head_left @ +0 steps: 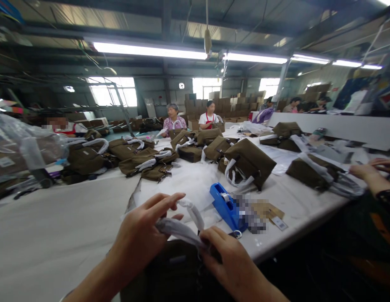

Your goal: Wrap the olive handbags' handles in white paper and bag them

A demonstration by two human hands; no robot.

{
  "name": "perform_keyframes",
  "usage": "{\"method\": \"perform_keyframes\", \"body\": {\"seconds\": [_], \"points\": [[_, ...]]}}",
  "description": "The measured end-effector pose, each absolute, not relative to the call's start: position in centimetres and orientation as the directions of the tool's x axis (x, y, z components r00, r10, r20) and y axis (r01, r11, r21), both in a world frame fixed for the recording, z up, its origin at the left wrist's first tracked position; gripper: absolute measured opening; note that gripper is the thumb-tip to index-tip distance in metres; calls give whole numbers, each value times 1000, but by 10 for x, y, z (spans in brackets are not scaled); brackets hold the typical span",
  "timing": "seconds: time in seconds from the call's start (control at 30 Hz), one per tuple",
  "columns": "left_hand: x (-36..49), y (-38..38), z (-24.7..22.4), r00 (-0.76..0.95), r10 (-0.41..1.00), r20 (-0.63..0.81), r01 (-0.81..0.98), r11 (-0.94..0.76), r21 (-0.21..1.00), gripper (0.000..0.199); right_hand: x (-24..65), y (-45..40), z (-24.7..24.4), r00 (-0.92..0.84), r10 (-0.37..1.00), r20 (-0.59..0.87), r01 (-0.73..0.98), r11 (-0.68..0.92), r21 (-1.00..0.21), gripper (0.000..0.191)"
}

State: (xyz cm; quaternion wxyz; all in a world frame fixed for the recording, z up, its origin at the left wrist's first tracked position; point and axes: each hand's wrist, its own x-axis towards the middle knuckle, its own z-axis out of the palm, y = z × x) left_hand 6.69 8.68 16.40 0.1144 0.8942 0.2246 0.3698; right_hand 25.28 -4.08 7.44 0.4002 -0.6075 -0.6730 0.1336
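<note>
At lower centre, left hand (pixel 140 228) loosely rings, right hand (pixel 228 256) pinches wrapped handle (pixel 180 229), the apt grip; bag (pixel 168 272) likely soft.

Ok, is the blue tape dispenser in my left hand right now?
No, the blue tape dispenser sits on the table, while your left hand holds the white-wrapped handle of a dark bag.

Right fingers (pixel 217 239) pinch a dark bag's (pixel 172 270) white-wrapped handle (pixel 184 232), left fingers (pixel 168 203) touching it; a blue tape dispenser (pixel 224 205) sits beyond on the tabletop (pixel 71 218).
</note>
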Motion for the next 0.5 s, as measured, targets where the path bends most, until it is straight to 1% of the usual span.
{"method": "perform_keyframes", "body": {"seconds": [0.07, 0.17, 0.23, 0.33, 0.4, 0.43, 0.5], "points": [[59, 88, 161, 616, 552, 561, 303, -824, 478, 39, 255, -45, 67, 71, 926, 370, 724, 208, -658, 21], [45, 91, 156, 638, 675, 371, 306, -665, 681, 41, 256, -46, 55, 96, 912, 398, 720, 212, -661, 22], [37, 89, 153, 601, 761, 245, 350, -526, 775, 42, 256, -43, 46, 106, 909, 402, 693, 222, -686, 26], [30, 80, 155, 522, 839, 154, 374, -388, 842, 38, 260, -41, 37, 49, 934, 354, 632, 245, -735, 35], [27, 73, 156, 517, 845, 137, 363, -361, 859, 33, 265, -40, 35, 11, 944, 329, 592, 259, -763, 31], [26, 69, 156, 517, 845, 137, 359, -359, 862, 30, 268, -40, 35, 24, 940, 340, 580, 264, -771, 28], [22, 64, 153, 511, 846, 150, 367, -373, 852, 25, 272, -37, 37, 112, 913, 392, 575, 261, -775, 24]]}}
